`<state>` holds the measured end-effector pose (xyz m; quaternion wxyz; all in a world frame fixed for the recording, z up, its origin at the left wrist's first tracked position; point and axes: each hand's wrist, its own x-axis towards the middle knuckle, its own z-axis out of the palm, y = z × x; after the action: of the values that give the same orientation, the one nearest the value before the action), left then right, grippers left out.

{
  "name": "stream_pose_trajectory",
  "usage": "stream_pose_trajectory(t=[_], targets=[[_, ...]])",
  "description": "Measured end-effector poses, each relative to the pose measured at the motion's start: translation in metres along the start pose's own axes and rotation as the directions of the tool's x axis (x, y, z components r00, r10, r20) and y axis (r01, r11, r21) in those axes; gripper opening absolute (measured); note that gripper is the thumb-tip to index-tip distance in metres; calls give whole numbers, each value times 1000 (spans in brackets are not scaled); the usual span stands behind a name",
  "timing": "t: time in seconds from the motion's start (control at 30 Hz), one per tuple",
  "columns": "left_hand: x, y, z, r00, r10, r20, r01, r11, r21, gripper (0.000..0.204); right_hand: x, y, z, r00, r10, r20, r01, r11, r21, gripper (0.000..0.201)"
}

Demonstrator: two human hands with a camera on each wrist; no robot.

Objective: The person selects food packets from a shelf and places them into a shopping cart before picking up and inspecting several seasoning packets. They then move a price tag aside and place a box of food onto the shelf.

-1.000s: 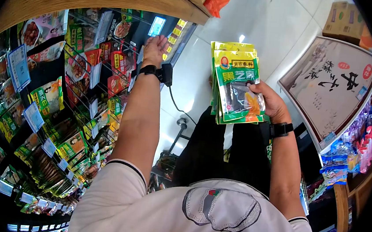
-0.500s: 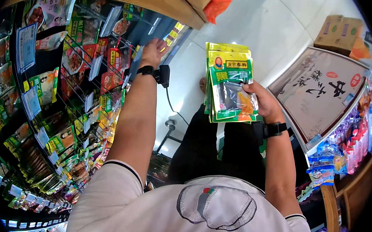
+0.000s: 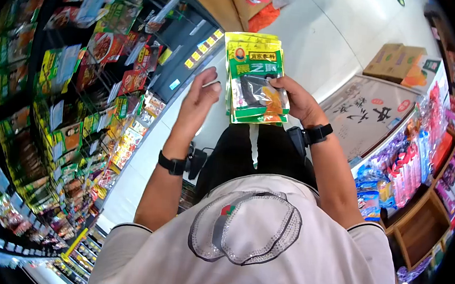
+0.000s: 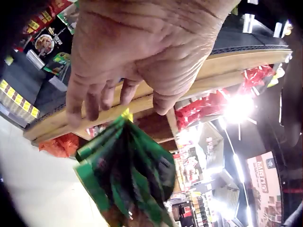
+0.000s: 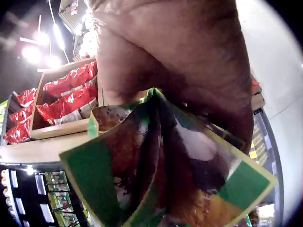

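Observation:
My right hand [image 3: 301, 104] grips a fanned stack of flat green-and-yellow seasoning packets [image 3: 258, 69] by one side, thumb over the front one. Through that packet's clear window, dark and orange contents show. In the right wrist view the packets [image 5: 90, 177] bunch and crease under the hand. My left hand [image 3: 201, 101] is just left of the stack, holding nothing, with its fingers loosely bent. Seen from the left wrist, the fingers of the left hand [image 4: 137, 52] hang above the top corner of the packets [image 4: 137, 175].
Hooks full of hanging food packets [image 3: 103, 44] and price tags line the left side. A low display with a lettered top [image 3: 357, 113] stands at the right, beside cardboard boxes [image 3: 394, 62] and bagged snacks [image 3: 398, 173]. An orange bag [image 3: 263, 19] lies on the tiled floor.
My left hand has drawn back from the shelf toward the packets. The right hand keeps its grip on the stack. The head view has turned, shifting the shelf and display.

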<state>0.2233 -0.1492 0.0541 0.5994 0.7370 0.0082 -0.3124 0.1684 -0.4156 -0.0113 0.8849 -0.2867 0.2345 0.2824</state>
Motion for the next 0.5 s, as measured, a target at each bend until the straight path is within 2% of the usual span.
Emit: stream_pose_trajectory(t=[0.13, 0.23, 0.37, 0.5], targets=[[-43, 24, 13, 994, 88, -65, -86, 996, 34, 67, 8, -9, 38, 994, -19, 106, 30, 994, -104, 44], [-61, 28, 10, 990, 76, -119, -73, 997, 27, 71, 15, -11, 66, 980, -2, 198, 37, 984, -172, 46], [-82, 19, 6, 953, 159, -259, -106, 973, 207, 74, 22, -9, 90, 968, 80, 236, -35, 981, -188, 49], [-101, 8, 1, 904, 171, -392, -112, 979, 170, 73, 27, -8, 114, 958, 149, 246, -64, 944, -324, 50]])
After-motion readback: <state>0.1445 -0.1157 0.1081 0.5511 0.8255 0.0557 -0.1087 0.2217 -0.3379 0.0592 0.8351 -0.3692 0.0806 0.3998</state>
